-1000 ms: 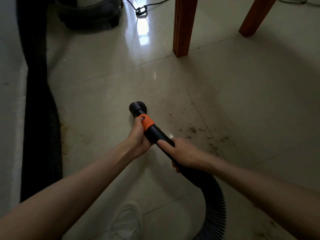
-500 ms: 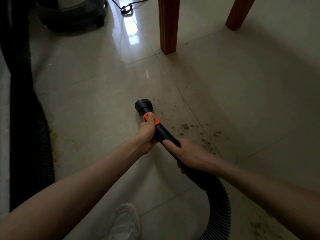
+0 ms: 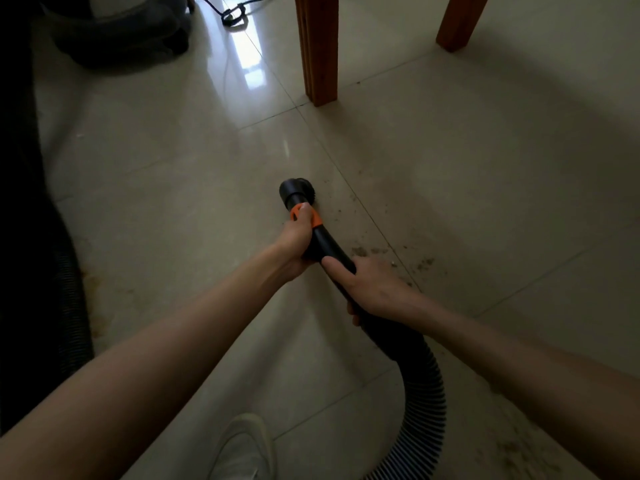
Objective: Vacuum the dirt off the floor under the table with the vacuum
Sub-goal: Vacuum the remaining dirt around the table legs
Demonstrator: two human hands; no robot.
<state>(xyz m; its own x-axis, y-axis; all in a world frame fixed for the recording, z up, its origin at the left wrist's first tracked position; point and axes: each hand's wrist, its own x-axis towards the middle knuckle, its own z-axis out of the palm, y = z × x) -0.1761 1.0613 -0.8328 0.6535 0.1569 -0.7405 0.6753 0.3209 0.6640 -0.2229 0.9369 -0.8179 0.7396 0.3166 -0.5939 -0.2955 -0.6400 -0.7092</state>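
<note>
Both hands, left (image 3: 297, 242) and right (image 3: 372, 289), clamp the black ribbed vacuum hose (image 3: 332, 249); brown dirt specks (image 3: 424, 263) right, orange wooden table leg (image 3: 317, 46) far

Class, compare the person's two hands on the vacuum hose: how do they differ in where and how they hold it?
The left hand grips farther forward, at the orange collar just behind the nozzle; the right hand grips farther back, near where the ribbed hose starts. The left hand's fingers wrap the tube from its left side; the right hand lies over the top, one finger stretched along it. Both hold the same black tube.
</note>
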